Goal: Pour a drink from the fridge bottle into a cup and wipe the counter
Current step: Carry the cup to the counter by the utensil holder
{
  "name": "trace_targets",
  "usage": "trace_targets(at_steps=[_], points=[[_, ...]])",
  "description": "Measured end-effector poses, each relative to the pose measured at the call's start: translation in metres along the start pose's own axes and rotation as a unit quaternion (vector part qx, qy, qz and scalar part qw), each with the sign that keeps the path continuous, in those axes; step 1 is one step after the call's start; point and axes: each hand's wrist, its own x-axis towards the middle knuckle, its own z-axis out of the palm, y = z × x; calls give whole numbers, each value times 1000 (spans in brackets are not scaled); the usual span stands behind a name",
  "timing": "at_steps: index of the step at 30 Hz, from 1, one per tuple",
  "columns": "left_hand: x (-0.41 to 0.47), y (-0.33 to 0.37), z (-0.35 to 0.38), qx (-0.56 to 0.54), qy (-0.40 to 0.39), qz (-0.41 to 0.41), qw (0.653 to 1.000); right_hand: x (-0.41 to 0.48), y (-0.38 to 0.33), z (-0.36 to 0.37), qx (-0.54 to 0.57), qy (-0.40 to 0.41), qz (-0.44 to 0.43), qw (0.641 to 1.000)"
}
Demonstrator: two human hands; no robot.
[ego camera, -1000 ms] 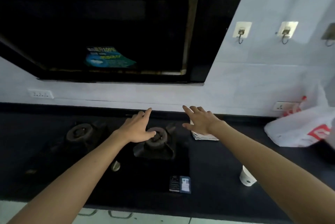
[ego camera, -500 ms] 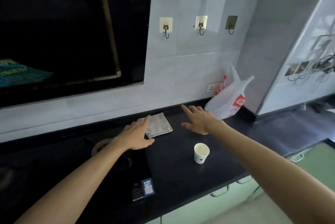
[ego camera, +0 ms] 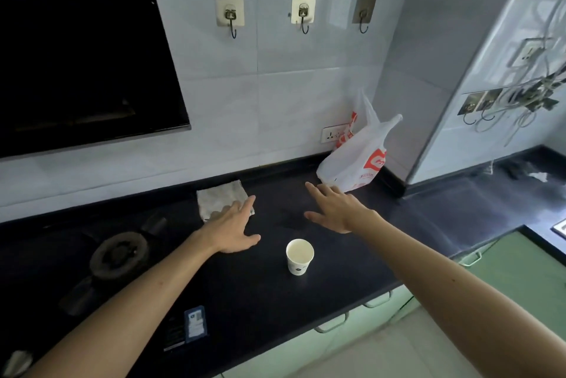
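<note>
A white paper cup stands upright on the black counter, between my two forearms. A folded grey-white cloth lies at the back of the counter against the wall. My left hand hovers with fingers spread, its fingertips over the cloth's near edge, holding nothing. My right hand is stretched flat and empty above the counter, just in front of a white plastic bag. No bottle is in view.
A white plastic bag with red print sits in the back corner. A gas burner is to the left, a small dark packet near the front edge. Wall hooks hang above. Green drawers are below.
The view has swung right, from the stove to the counter's right part. The cloth, cup and bag now lie central. Both hands stay outstretched and empty.
</note>
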Motion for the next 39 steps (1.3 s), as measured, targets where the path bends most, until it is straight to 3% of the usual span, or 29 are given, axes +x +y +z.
trace_targets(at_steps=[9, 21, 39], points=[[28, 41, 71, -48, -74, -46, 995, 17, 46, 63, 52, -39, -34, 997], [38, 55, 148, -166, -97, -106, 976, 24, 59, 165, 278, -81, -85, 953], [40, 59, 186, -209, -27, -102, 972, 39, 26, 220, 479, 32, -71, 875]])
